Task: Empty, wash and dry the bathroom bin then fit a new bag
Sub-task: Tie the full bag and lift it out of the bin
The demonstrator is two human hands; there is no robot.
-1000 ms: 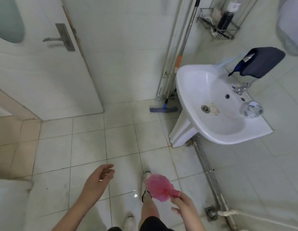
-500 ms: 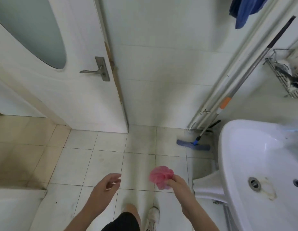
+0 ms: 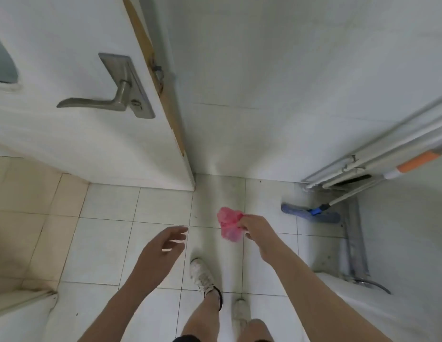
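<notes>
Two bare hands above a tiled bathroom floor; the bin itself is out of view.

The right hand [image 3: 255, 230] pinches a crumpled pink bag [image 3: 229, 227] by its gathered edge, so the thin film hangs loose in the air, clear of the floor [image 3: 111, 233] and just right of centre. This is probably the new liner, carried bunched so that it can be shaken open over the bin. The left hand [image 3: 163, 245] holds nothing, its fingers relaxed and slightly spread, near the bag but apart from it, well placed to take the other side of the bag's mouth. At far left a white door [image 3: 67, 149] with a lever handle [image 3: 109, 99] stands ajar. A mop [image 3: 311, 213] leans against the pipes [image 3: 378, 154] at far right, its blue head on the floor.
</notes>
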